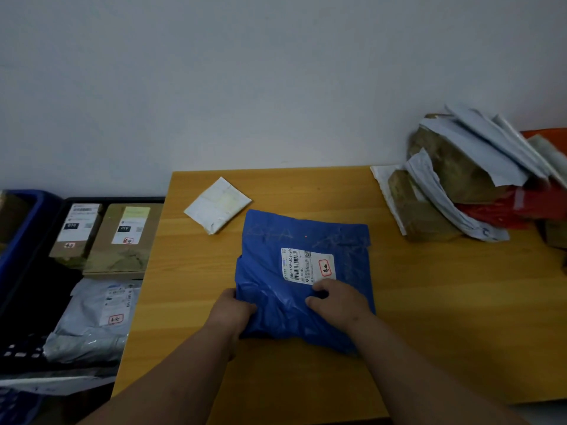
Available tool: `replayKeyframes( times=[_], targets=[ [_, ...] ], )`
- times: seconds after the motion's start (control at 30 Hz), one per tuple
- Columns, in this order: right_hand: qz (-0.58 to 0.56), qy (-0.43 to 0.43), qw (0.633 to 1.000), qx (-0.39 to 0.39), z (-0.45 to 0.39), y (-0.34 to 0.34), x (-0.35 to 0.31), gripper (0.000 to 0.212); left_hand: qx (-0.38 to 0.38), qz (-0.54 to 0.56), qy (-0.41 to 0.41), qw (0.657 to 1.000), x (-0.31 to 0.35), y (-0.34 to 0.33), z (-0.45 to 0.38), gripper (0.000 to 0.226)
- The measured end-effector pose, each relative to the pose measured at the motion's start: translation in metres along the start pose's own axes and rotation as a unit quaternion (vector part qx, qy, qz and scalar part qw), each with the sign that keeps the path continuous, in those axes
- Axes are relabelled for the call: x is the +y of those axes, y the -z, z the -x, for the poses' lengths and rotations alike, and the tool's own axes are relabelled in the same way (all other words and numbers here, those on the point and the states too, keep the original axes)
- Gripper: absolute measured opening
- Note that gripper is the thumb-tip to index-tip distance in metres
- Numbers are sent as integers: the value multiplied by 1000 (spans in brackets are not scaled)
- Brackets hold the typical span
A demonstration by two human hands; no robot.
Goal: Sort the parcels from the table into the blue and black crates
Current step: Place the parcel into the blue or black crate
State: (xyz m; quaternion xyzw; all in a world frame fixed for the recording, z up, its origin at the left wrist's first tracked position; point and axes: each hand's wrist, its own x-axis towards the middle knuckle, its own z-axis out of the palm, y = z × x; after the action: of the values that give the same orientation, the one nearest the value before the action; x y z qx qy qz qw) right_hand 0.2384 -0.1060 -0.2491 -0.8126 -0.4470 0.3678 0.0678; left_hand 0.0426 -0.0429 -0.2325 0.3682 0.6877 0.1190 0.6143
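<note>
A black plastic crate holding brown and grey parcels sits at nine o'clock beside the wooden table; at centre, the left hand and right hand grip a blue plastic mailer bag; piled parcels wait at two o'clock.
</note>
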Motion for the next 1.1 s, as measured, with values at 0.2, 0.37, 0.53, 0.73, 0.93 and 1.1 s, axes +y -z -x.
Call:
replayKeyframes(
  times=[0.2, 0.37, 0.53, 0.73, 0.93, 1.1],
  targets=[
    [-133, -35, 990, 42, -4, -4, 5, 52, 6, -15, -147, 989, 23, 10, 22, 52],
    [-144, -35, 975, 165, -5, 4, -4, 70, 1, -71, -268, 961, 56, 11, 37, 57],
    [-216, 1, 941, 262, -7, 27, -17, 93, 31, -81, -310, 947, 83, 20, 48, 56],
    [-326, 9, 916, 233, -7, 52, -16, 104, 45, -86, -303, 948, 103, 33, 51, 35],
    [-459, -36, 880, 118, -6, 51, -7, 42, 93, 22, -288, 953, 100, 37, 41, 23],
    [-472, -40, 873, 115, -2, 35, 0, 12, 103, 89, -151, 979, 68, 48, 13, 67]
  ],
)
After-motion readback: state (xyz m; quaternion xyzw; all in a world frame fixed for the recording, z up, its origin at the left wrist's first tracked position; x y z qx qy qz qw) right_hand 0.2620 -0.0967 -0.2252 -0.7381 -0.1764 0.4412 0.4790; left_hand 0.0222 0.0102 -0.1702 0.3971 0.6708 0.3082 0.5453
